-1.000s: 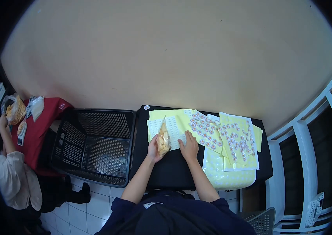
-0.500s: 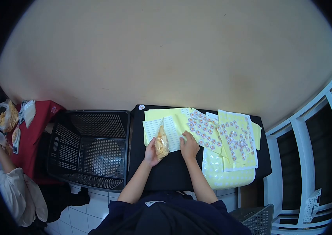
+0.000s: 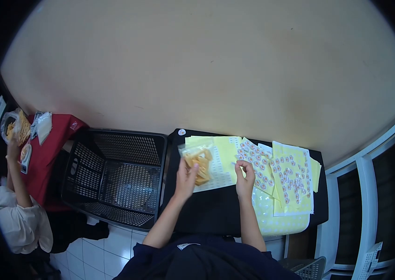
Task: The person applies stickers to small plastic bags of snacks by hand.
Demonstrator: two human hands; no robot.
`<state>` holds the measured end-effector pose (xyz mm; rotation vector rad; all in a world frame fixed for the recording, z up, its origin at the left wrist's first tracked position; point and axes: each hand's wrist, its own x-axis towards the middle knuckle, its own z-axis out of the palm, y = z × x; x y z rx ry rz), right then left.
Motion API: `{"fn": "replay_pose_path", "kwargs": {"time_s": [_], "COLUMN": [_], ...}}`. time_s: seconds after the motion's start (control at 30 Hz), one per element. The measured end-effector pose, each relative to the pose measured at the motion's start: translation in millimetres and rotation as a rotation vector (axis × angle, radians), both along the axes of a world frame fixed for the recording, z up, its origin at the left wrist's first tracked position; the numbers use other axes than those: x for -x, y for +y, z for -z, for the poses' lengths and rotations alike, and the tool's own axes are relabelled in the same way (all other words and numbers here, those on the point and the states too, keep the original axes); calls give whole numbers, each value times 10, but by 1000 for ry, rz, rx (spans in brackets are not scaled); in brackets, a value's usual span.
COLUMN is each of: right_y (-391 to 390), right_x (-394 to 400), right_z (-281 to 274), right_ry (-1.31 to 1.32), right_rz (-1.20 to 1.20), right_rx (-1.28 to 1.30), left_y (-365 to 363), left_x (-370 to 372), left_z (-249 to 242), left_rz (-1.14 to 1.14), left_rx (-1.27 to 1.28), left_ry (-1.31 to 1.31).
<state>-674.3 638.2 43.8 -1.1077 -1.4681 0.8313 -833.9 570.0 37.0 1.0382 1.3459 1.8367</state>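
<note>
My left hand [image 3: 186,182] grips a clear plastic bag of yellowish snack chips [image 3: 202,167], its flat side turned up above the label sheets. My right hand [image 3: 245,181] is closed in a pinch. A small whitish sticker [image 3: 235,163] seems to show at its fingertips, though it is partly hidden. Beneath the bag lies a yellow sheet with rows of small pale labels [image 3: 227,176]. Right of my right hand are yellow sheets bearing round printed stickers [image 3: 290,163], overlapping one another.
The sheets rest on a black-covered table [image 3: 206,214]. A black plastic crate [image 3: 161,179] stands at its left. Beyond it, a person [image 3: 17,219] reaches over a red-covered table [image 3: 50,154] toward a bag of snacks [image 3: 20,126]. Another crate [image 3: 311,269] is low at right.
The bag in my left hand has turned from edge-on to broad side up. My right hand has lifted off the label sheet and moved right, fingers now pinched. The person's hand shifted over the snack bag.
</note>
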Motion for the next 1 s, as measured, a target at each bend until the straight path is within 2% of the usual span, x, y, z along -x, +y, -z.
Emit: {"fn": "replay_pose_path", "kwargs": {"time_s": [0.03, 0.07, 0.1, 0.13, 0.2, 0.23, 0.33, 0.47, 0.77, 0.87, 1.0], "right_y": [-50, -111, -173, -224, -293, -307, -331, -392, -491, -506, -530], "right_x": [25, 44, 78, 102, 145, 151, 178, 208, 270, 275, 253], "right_z": [-228, -435, -593, -682, -777, -775, -746, -737, -744, -741, -758], "right_ry": [56, 111, 50, 48, 62, 19, -35, -29, -40, -61, -83], "right_rz": [-127, -251, -286, -285, -521, -532, -484, -467, -360, -318, -279], "right_rx": [22, 47, 1, 0, 35, 47, 21, 2, -24, -57, -71], "left_y": [-13, -71, -94, -108, -182, -209, -275, -349, -341, -329, -345], "left_x": [-66, -139, -187, -233, -356, -390, -392, -379, -379, -403, -445], "left_z": [-21, -154, -166, -177, -269, -309, -379, -475, -331, -362, -376], "left_rz": [-11, 66, 110, 154, 149, 144, 194, 197, 192, 167, 190], "left_rx": [-32, -3, -3, -6, 1, 8, 34, 101, 21, -67, -65], "left_ry": [70, -16, -37, -59, -34, -5, 152, 219, 160, 237, 209]}}
